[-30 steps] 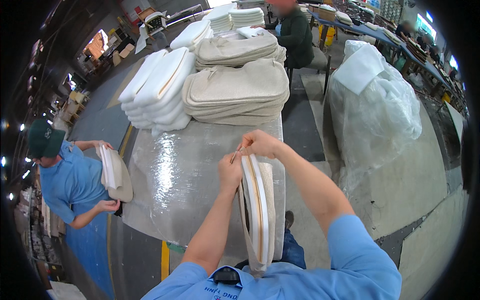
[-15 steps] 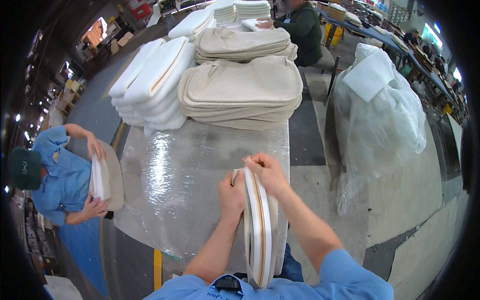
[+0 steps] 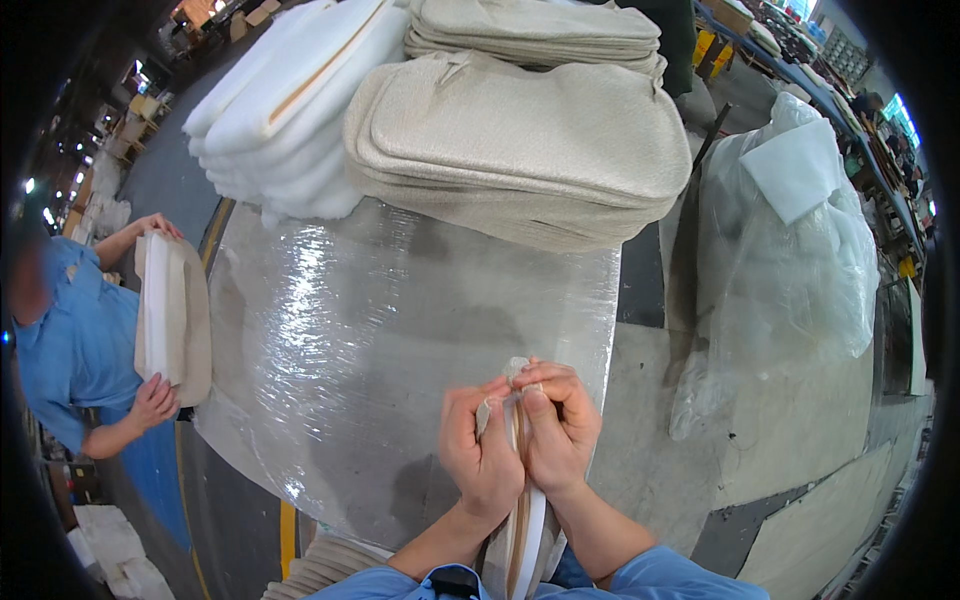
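Pad (image 3: 533, 530) standing on edge between the sides of a cover (image 3: 551, 540)

On the far left, a co-worker (image 3: 75, 330) in blue is holding a second pad (image 3: 156, 310) and a second cover (image 3: 197, 320) beside the table (image 3: 420, 300), which is shining. Rightward, a white stack (image 3: 310, 100) is lying at the table's far side; its soft layers are looking uneven, so a knock could be tipping it. Next to it a beige pile (image 3: 520, 150) is sitting high, and the slick table could be letting it slide if bumped.

Nearer, just right of the middle, the left hand (image 3: 478, 450) is clenching a fold of the cover between thumb and curled fingers. The pad is standing between and below both hands, a brown strip (image 3: 517, 540) running beside its white edge; the view is not showing whether the table is bearing it. The right hand (image 3: 562, 430) is grasping the cover too, close beside the left. Both grips are taking in only a little cloth, so uneven pulling could be freeing a fold or skewing the cover. The strip, lying between the hands, could be getting caught in the cloth.

Farther right, a plastic bag (image 3: 790, 280) is slumping, a white sheet (image 3: 795, 170) resting on it.
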`<state>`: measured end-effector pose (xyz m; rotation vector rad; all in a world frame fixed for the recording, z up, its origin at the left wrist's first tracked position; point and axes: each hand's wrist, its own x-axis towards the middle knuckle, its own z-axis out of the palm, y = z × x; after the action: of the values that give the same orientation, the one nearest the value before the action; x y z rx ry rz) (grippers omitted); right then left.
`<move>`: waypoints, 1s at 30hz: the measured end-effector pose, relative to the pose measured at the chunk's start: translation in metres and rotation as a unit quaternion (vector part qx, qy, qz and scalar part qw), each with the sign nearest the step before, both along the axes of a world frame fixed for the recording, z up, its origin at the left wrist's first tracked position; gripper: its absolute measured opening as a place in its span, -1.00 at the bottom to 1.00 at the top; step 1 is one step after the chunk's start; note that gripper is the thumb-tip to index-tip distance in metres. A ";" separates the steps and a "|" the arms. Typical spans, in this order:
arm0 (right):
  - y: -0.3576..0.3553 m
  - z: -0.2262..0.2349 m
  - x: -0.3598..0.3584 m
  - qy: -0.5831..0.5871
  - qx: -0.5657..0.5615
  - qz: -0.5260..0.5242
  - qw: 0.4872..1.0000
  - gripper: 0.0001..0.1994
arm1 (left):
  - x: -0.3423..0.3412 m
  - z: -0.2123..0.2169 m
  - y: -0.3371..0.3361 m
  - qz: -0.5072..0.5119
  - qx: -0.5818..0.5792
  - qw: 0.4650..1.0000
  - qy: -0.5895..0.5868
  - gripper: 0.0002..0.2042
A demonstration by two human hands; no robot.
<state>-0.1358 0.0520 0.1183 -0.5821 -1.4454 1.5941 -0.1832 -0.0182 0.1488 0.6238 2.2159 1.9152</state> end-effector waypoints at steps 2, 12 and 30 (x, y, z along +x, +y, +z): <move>0.000 0.000 0.001 -0.014 0.039 0.002 0.999 -0.95 | -0.002 -0.002 -0.006 -0.008 0.015 1.000 0.008 -0.89; -0.006 -0.001 0.009 0.000 0.140 0.010 0.990 -0.96 | -0.002 -0.002 -0.032 -0.062 0.009 0.995 0.072 -0.92; 0.088 0.061 0.013 -0.212 0.211 0.305 0.904 -0.83 | -0.040 0.015 -0.014 -0.165 0.064 0.984 0.014 -0.93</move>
<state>-0.1233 0.1396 0.1795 -0.2240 -2.4048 1.5766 -0.2232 -0.0318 0.1633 0.9735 1.8705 1.8911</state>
